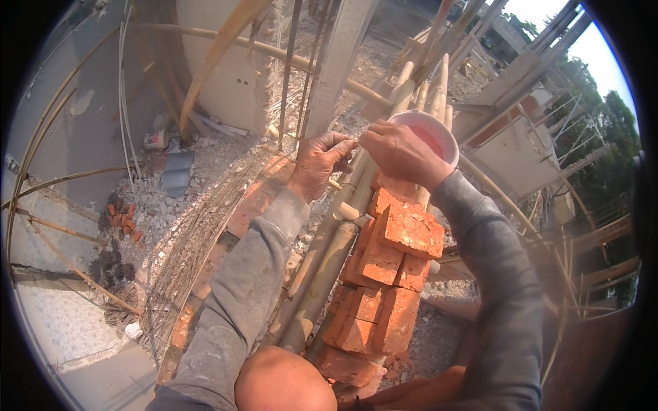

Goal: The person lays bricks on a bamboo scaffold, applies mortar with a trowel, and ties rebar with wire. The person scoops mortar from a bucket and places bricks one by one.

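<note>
Pressed thumb to forefinger in the left hand (317,164), with the remaining fingers curled toward the palm; could not tell the thing, if any, between the tips. Folded the fingers of the right hand (402,151) closed just beside, with fingertips almost meeting the left ones; could not tell anything pinched there either, with the back of the hand toward the view. Had a white bucket (445,130), reddish inside, right behind the right hand and partly covered by it; could not tell hand and bucket as touching or apart. Wore dusty grey sleeves (497,267) down to both wrists. Had orange-red bricks (397,315) stacked between the forearms, with the topmost ones set askew, alongside bamboo poles (319,291) running away beneath the hands. Showed a bare knee (284,380) at the lower edge, left of the stack's near end. Farther left, had a long bed of thin strips (199,253), then pale rubble with a grey sheet (177,175) and broken red pieces (123,219). Faced an upright concrete column (339,61) beyond the left hand, with trees (603,123) far off to the right.
</note>
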`<control>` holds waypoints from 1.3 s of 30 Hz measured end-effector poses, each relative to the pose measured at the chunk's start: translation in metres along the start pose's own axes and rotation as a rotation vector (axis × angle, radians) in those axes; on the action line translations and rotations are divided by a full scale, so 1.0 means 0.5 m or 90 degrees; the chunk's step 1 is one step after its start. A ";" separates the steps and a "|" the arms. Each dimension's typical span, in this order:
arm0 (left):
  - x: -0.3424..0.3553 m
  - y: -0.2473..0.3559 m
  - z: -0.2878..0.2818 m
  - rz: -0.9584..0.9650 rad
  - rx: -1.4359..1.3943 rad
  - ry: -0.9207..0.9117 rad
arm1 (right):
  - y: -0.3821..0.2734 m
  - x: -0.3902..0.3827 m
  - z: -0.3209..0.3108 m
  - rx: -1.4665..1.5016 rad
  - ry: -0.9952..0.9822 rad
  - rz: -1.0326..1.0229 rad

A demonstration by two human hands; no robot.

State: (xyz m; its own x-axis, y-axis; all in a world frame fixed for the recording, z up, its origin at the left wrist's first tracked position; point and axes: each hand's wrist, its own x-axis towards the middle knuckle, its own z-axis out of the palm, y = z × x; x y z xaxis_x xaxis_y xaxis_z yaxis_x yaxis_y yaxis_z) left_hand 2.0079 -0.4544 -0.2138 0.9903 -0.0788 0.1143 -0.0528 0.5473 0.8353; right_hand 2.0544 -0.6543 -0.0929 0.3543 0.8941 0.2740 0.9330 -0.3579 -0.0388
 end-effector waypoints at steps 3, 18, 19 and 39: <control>0.006 -0.010 -0.001 0.037 0.032 0.004 | 0.000 -0.003 0.014 0.177 -0.033 0.132; 0.013 0.009 -0.003 0.066 0.217 -0.017 | 0.018 0.031 0.021 0.384 -0.164 0.353; 0.012 0.013 0.001 0.056 0.237 -0.005 | 0.015 0.034 0.025 0.328 -0.161 0.343; -0.015 0.040 0.045 0.184 0.456 0.079 | -0.038 0.044 -0.004 0.423 -0.005 0.250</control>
State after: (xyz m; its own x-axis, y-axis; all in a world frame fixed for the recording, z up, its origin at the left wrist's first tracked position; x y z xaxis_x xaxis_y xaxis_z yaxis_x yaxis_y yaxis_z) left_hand 1.9966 -0.4615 -0.1859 0.9294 0.1025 0.3547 -0.3392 -0.1422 0.9299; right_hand 2.0445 -0.6285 -0.0840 0.6652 0.7379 0.1145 0.5804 -0.4144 -0.7010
